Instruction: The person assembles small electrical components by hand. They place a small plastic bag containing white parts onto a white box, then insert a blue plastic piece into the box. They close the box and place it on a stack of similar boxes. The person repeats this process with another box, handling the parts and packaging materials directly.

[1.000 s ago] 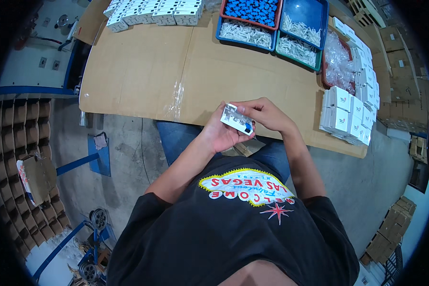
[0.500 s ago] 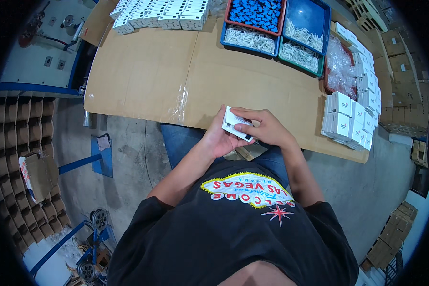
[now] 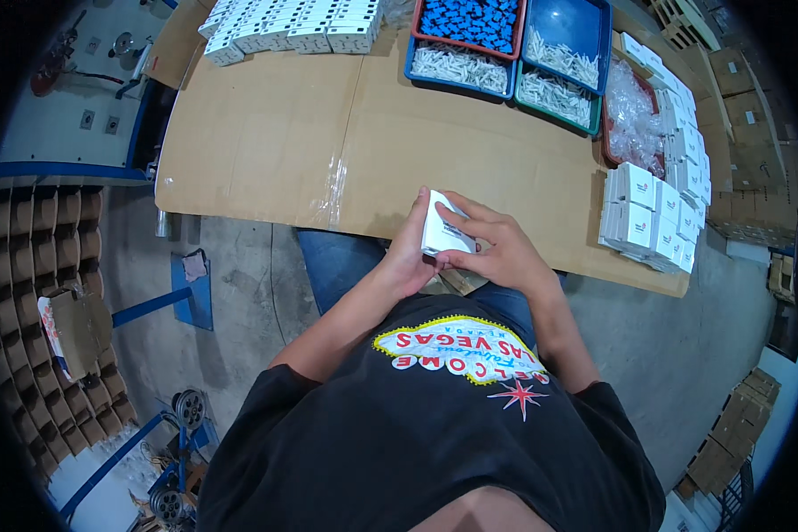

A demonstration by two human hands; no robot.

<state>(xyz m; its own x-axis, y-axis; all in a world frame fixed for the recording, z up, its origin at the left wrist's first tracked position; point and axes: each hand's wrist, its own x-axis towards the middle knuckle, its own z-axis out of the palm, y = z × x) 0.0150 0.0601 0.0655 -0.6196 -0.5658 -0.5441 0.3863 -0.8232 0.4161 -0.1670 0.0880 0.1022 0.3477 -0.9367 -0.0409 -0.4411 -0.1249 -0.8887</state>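
While gripped from both sides, small white box (image 3: 443,226) sits between the two hands, just off the near edge of the cardboard-covered table (image 3: 266,151), over the lap. Left hand (image 3: 410,257) wraps the box's left side, fingers up along its edge, thumb behind, closed on it. Right hand (image 3: 492,248) clamps the right side & lower corner, fingers spread across the top, thumb pressed under. Box tilted, one broad face up toward the camera, dark print on lower part, too small to read.

On table, far side: rows of white boxes (image 3: 293,27) top left; blue tray (image 3: 463,66) w/ white parts, red tray (image 3: 470,22) w/ blue parts, second blue tray (image 3: 563,40) & green tray (image 3: 554,97) w/ more white parts. Right side: heap of clear bags (image 3: 634,124), then stack of white boxes (image 3: 643,217) near the table's right edge, well apart from hands.

Floor left: brown cardboard dividers (image 3: 44,257), blue metal frame (image 3: 164,301).
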